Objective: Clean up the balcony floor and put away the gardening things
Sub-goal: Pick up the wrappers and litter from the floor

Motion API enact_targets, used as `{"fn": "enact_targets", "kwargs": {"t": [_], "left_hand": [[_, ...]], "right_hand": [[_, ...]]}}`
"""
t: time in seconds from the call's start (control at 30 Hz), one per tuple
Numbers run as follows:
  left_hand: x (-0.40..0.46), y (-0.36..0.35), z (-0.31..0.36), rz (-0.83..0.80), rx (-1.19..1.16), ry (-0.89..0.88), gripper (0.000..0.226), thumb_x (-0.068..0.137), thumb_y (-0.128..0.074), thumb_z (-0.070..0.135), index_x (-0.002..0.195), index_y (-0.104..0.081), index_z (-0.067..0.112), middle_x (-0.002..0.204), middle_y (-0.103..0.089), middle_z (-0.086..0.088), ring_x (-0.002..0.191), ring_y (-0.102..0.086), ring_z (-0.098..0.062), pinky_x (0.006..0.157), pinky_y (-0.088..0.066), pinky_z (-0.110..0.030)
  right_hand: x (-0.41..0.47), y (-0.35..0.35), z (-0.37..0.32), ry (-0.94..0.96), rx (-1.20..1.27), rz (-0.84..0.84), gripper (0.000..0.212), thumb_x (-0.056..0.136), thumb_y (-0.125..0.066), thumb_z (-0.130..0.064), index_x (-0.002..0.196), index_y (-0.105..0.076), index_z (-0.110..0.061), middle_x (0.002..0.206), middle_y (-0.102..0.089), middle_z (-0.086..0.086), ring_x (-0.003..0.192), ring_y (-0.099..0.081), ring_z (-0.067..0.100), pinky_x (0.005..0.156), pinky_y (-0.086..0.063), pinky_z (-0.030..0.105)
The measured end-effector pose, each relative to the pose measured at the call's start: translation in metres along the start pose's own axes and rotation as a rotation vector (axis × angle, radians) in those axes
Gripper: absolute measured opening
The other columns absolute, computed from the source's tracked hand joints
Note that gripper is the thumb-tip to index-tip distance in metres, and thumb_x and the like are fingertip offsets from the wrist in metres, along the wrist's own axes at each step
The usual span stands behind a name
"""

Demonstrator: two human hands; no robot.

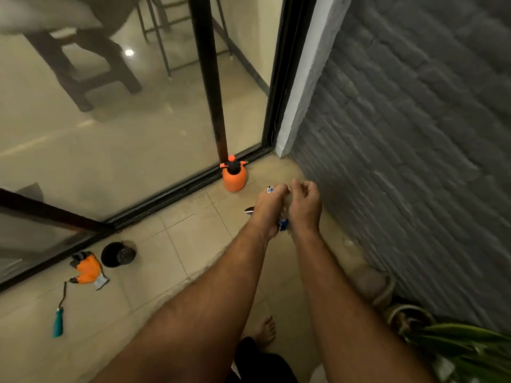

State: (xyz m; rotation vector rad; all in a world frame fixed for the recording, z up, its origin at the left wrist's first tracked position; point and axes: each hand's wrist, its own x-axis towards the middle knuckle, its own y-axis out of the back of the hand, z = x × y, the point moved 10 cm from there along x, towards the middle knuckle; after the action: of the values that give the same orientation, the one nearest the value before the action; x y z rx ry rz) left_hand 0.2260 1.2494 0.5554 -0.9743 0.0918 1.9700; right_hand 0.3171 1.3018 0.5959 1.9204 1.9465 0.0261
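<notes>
Hands (269,205) and (305,205) are meeting over the beige tiled balcony floor (193,244), and I am watching both curl around a crumpled clear-and-blue plastic wrapper (283,223).
Orange pressure sprayer (234,176) is standing by the sliding-door track; orange-grey gloves (88,268), a round black pot (118,254) and a teal-handled tool (58,322) are lying near the glass.
</notes>
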Motion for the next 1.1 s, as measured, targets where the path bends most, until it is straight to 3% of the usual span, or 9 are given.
{"fn": "enact_targets", "kwargs": {"t": [0.17,0.27,0.37,0.5,0.6,0.77,0.83,0.97,1.1], "left_hand": [[-0.051,0.0,0.022,0.004,-0.095,-0.14,0.01,0.093,-0.053,0.008,0.086,-0.061,0.01,0.068,-0.051,0.0,0.064,-0.052,-0.012,0.053,-0.044,-0.023],[-0.07,0.018,0.051,0.091,-0.141,-0.23,0.025,0.097,-0.05,0.004,0.121,-0.055,0.001,0.078,-0.062,-0.005,0.068,-0.063,-0.004,0.063,-0.048,-0.018],[-0.084,0.023,0.075,0.03,-0.195,-0.274,0.051,0.095,-0.055,0.025,0.134,-0.049,-0.006,0.119,-0.055,-0.037,0.084,-0.06,-0.009,0.084,-0.042,-0.025],[-0.084,0.05,0.092,0.139,-0.112,-0.301,0.064,0.072,-0.042,0.093,0.11,-0.058,0.044,0.109,-0.057,0.019,0.106,-0.05,0.0,0.112,-0.035,-0.033],[-0.106,0.075,0.125,0.177,-0.29,-0.302,0.073,0.085,-0.019,0.084,0.098,-0.066,0.029,0.1,-0.069,0.007,0.098,-0.064,-0.01,0.095,-0.049,-0.03],[-0.115,0.13,0.175,0.18,-0.375,-0.34,0.111,0.075,-0.013,0.088,0.149,-0.037,0.009,0.13,-0.061,-0.021,0.116,-0.062,-0.028,0.105,-0.046,-0.036],[-0.118,0.167,0.188,0.25,-0.418,-0.376,0.093,0.08,-0.011,0.085,0.131,-0.051,0.019,0.123,-0.065,-0.017,0.109,-0.064,-0.025,0.104,-0.047,-0.035],[-0.128,0.224,0.209,0.25,-0.489,-0.4,0.082,0.088,-0.01,0.08,0.069,-0.056,0.016,0.066,-0.061,-0.004,0.069,-0.059,-0.016,0.063,-0.049,-0.022],[-0.143,0.294,0.213,0.4,-0.543,-0.462,0.084,0.094,-0.009,0.072,0.073,-0.064,0.013,0.071,-0.069,-0.002,0.072,-0.066,-0.014,0.081,-0.051,-0.025]], "right_hand": [[-0.051,-0.003,-0.031,0.031,0.018,-0.132,0.039,0.106,-0.04,-0.029,0.138,-0.053,-0.013,0.138,-0.055,0.003,0.128,-0.05,0.018,0.105,-0.038,0.027],[-0.077,-0.016,-0.052,0.052,0.036,-0.222,0.037,0.105,-0.038,-0.037,0.125,-0.061,-0.016,0.122,-0.063,0.001,0.114,-0.059,0.019,0.097,-0.046,0.033],[-0.1,-0.033,-0.081,0.111,0.065,-0.294,0.039,0.103,-0.042,-0.045,0.121,-0.063,-0.018,0.115,-0.068,0.0,0.108,-0.062,0.015,0.084,-0.046,0.023],[-0.115,-0.047,-0.121,0.189,0.058,-0.341,0.032,0.099,-0.05,-0.046,0.118,-0.065,-0.024,0.109,-0.068,-0.007,0.103,-0.063,0.007,0.078,-0.045,0.016],[-0.125,-0.07,-0.15,0.214,0.094,-0.382,0.02,0.098,-0.057,-0.038,0.108,-0.068,-0.024,0.101,-0.071,-0.006,0.095,-0.066,0.006,0.081,-0.054,0.023],[-0.143,-0.139,-0.184,0.234,0.081,-0.417,0.007,0.088,-0.071,-0.023,0.087,-0.067,-0.029,0.085,-0.072,-0.007,0.082,-0.069,0.006,0.08,-0.055,0.025],[-0.155,-0.173,-0.193,0.228,0.081,-0.46,0.01,0.086,-0.073,-0.017,0.083,-0.067,-0.025,0.079,-0.071,-0.007,0.076,-0.068,0.007,0.073,-0.055,0.021],[-0.182,-0.238,-0.207,0.258,0.055,-0.532,0.017,0.081,-0.075,-0.008,0.074,-0.065,-0.019,0.07,-0.066,-0.006,0.065,-0.061,0.01,0.059,-0.047,0.012],[-0.214,-0.309,-0.201,0.168,0.075,-0.713,0.014,0.08,-0.073,-0.006,0.073,-0.065,-0.016,0.071,-0.068,0.003,0.064,-0.062,0.014,0.065,-0.053,0.028]]}}
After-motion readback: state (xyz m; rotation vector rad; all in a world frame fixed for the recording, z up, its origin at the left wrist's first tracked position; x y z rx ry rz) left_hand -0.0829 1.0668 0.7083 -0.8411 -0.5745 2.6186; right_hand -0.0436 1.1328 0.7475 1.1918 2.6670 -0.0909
